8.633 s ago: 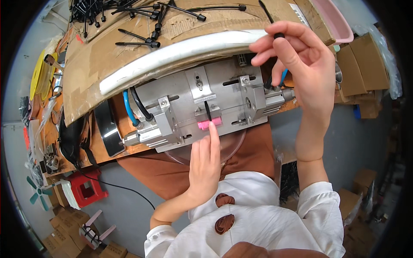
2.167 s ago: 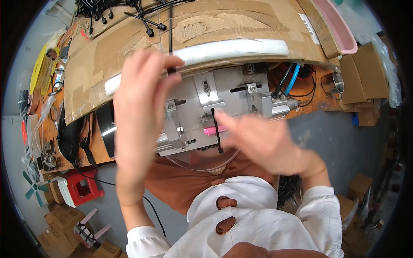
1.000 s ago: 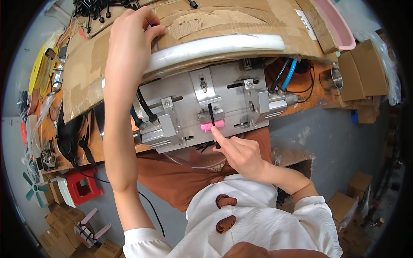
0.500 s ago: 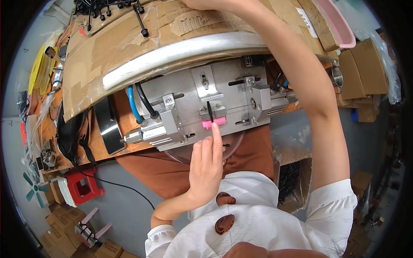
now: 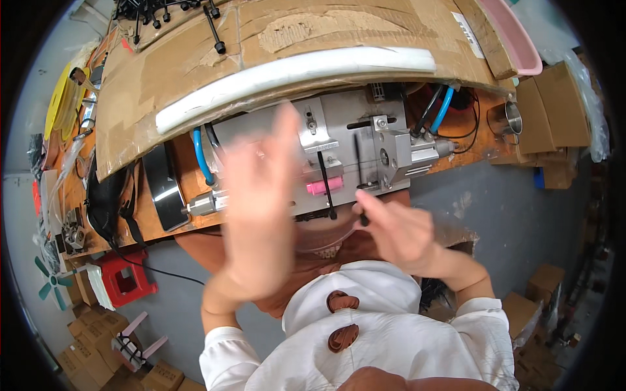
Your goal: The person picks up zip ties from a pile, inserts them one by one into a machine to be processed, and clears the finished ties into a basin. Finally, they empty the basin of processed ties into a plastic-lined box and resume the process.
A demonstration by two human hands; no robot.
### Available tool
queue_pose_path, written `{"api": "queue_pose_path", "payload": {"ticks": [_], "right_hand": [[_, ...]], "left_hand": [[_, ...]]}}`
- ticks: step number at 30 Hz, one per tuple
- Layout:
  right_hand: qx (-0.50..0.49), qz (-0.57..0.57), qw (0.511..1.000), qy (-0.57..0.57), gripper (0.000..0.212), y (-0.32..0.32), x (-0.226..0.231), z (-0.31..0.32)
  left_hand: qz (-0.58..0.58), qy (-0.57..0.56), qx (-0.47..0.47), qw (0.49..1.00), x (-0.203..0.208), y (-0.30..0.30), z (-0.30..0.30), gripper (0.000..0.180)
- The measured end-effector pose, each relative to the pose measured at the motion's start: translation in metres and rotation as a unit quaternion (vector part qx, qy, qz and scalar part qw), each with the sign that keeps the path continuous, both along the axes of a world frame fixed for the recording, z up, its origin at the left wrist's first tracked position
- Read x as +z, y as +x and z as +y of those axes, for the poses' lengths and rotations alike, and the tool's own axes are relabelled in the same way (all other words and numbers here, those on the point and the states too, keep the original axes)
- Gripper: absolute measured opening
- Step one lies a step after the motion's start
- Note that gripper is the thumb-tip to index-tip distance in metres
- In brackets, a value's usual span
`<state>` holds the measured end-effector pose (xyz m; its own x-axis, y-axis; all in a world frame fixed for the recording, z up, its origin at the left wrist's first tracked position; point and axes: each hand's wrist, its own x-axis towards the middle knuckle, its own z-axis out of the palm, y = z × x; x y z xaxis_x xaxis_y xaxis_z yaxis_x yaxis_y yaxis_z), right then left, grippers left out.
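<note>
A grey metal fixture (image 5: 274, 120) lies in front of me, with a block clamp (image 5: 398, 156) on its right side. At its middle, a thin black rod (image 5: 325, 174) with a knobbed lower end lies across a pink piece (image 5: 317, 187). My right hand (image 5: 407, 238) is closed, pinching a second black rod (image 5: 358, 159) near its knobbed end, to the right of the pink piece. My left hand (image 5: 257, 215) is lifted over the fixture's left side, hiding the left clamp block. Motion smears its fingers, though one looks stretched upward.
A cardboard sheet (image 5: 150, 104) with a white padded strip (image 5: 293, 73) on its edge overhangs the fixture. Several black rods (image 5: 156, 13) lie on it. A phone (image 5: 164, 189) lies at left, a metal cup (image 5: 505, 118) at right. Blue hoses (image 5: 203, 159) rise beside the fixture.
My right hand has come back from the far cardboard with a black rod. My left hand has left the pink piece, moving up and left. The fixture's rod now reaches past the pink piece.
</note>
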<state>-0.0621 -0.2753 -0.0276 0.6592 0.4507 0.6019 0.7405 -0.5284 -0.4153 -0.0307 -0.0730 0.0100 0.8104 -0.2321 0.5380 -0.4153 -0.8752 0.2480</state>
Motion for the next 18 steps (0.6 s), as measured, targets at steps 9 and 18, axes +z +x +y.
{"api": "queue_pose_path", "payload": {"ticks": [9,18], "right_hand": [[-0.007,0.083,0.996,-0.027,0.059,-0.007,-0.047,0.027],[-0.026,0.123,0.991,-0.039,0.062,-0.004,-0.014,0.016]], "left_hand": [[0.188,-0.073,0.031,0.979,0.041,0.119,0.068,0.018],[0.066,-0.114,-0.003,0.991,-0.009,-0.048,0.009,0.067]]}}
